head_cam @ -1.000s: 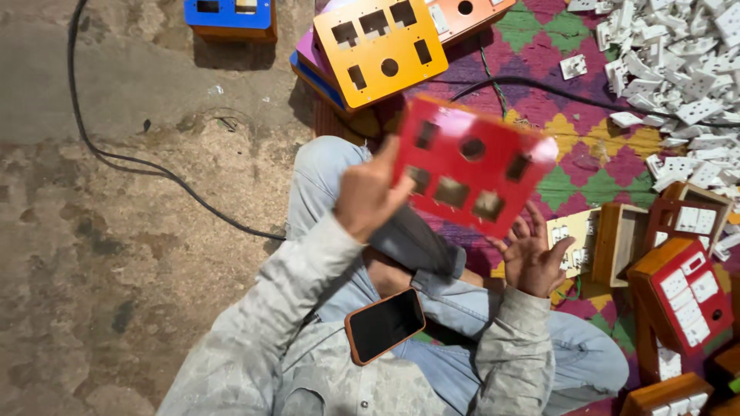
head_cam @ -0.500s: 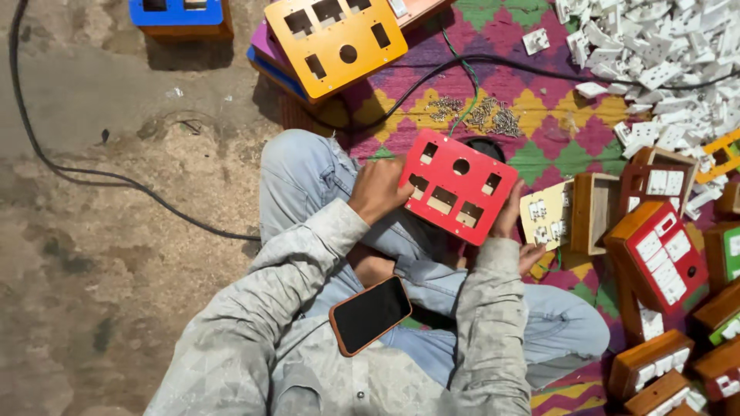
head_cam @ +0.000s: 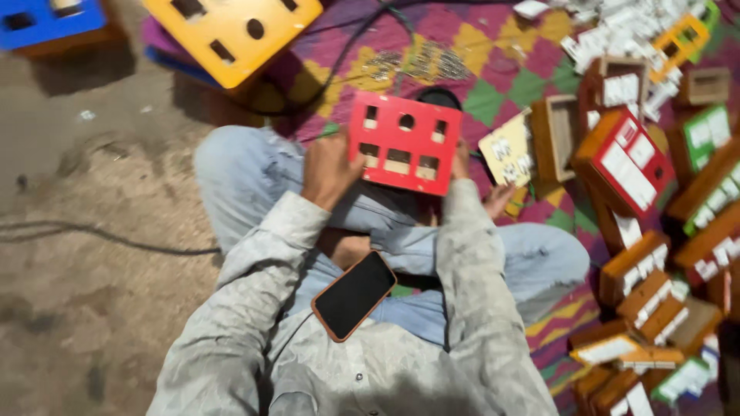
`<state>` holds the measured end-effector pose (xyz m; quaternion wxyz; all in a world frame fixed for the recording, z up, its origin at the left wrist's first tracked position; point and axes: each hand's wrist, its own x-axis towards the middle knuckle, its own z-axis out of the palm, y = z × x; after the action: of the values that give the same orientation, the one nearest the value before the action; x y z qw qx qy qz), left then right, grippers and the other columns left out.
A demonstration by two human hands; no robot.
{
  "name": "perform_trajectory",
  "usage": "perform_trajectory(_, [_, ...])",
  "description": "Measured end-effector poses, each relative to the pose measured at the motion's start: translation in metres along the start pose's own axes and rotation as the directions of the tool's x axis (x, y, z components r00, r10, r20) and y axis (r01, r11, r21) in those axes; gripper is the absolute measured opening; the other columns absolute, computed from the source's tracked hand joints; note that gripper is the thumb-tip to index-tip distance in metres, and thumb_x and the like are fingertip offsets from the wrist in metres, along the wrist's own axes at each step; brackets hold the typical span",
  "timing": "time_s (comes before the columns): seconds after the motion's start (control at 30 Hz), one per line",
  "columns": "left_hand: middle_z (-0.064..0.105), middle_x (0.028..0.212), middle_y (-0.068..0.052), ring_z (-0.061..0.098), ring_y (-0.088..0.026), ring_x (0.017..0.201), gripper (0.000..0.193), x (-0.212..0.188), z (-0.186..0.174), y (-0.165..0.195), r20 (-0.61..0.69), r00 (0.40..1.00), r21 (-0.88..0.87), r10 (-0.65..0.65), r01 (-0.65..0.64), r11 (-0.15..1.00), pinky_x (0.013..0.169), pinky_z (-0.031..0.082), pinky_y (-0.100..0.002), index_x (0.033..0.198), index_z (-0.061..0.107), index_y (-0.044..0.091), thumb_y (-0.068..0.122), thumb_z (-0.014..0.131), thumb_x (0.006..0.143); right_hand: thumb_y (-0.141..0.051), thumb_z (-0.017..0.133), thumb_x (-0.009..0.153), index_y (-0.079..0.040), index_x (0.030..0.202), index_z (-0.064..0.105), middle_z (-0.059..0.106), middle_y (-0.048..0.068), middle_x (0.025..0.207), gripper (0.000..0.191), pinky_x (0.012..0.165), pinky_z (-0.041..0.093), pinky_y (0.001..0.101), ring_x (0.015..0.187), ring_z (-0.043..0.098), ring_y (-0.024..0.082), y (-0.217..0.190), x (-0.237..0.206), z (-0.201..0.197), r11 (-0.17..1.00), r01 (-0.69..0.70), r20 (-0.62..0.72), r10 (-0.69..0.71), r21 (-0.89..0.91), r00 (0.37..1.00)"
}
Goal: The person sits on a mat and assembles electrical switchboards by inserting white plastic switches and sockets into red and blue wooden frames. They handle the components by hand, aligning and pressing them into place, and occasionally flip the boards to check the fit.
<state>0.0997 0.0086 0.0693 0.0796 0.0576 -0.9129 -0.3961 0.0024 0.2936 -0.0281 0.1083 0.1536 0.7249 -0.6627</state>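
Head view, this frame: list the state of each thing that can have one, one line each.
red panel: held up over the lap, cutouts empty
left hand: gripping the panel's left edge
right hand: mostly hidden behind its right edge
phone: screen dark, resting on lap
yellow panel: lying on the mat

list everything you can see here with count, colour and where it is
red panel: one, red with cut-out holes, held over the lap
yellow panel: one, yellow with holes, top left on the mat
blue panel: one, blue, top left corner
phone: one, black screen, orange case, resting on the lap
small yellow plate: one, pale yellow, right of the red panel
wooden boxes: many, brown with red, green or white fronts, right side
white parts: a heap, top right
cable: black, on the dirt floor at left
mat: patterned, purple, yellow and green
left hand: grips the panel's left edge
right hand: at the panel's right edge, partly hidden
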Motion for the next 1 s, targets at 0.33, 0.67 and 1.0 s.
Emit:
perform_trajectory(0.33, [0.073,0.082,-0.022,0.071,-0.043,0.074,0.034,0.0,-0.01,0.004,-0.008,0.999,0.031,-0.04,0.04,0.999,0.067,0.056,-0.053,0.107,0.071,0.007,0.027,0.08,0.08,-0.045,0.063,0.092,-0.028,0.127,0.061,0.072,0.024,0.098,0.039,0.077,0.051,0.0594,0.095,0.068,0.047,-0.014,-0.003,0.014,0.499,-0.101,-0.213,-0.171,-0.861,0.962])
perform_trajectory(0.67, [0.071,0.075,-0.019,0.071,-0.038,0.066,0.039,-0.002,-0.012,0.006,0.035,0.999,0.083,-0.036,0.033,0.996,0.064,0.056,-0.049,0.113,0.073,0.009,0.025,0.081,0.078,-0.054,0.065,0.093,-0.013,0.117,0.063,0.073,0.022,0.09,0.048,0.076,0.054,0.056,0.089,0.071,0.045,-0.021,-0.01,0.018,0.593,-0.276,-0.487,-0.23,-0.757,0.842])
perform_trajectory(1.0, [0.07,0.08,-0.025,0.069,-0.045,0.071,0.035,0.004,0.012,-0.016,0.05,0.999,0.073,0.011,-0.014,0.997,0.064,0.054,-0.055,0.1,0.068,0.002,0.028,0.08,0.078,-0.047,0.053,0.096,-0.021,0.118,0.051,0.072,0.012,0.107,0.034,0.048,0.054,0.038,0.071,0.073,0.027,-0.011,0.01,-0.016,0.986,-0.022,-0.37,0.081,0.163,0.925])
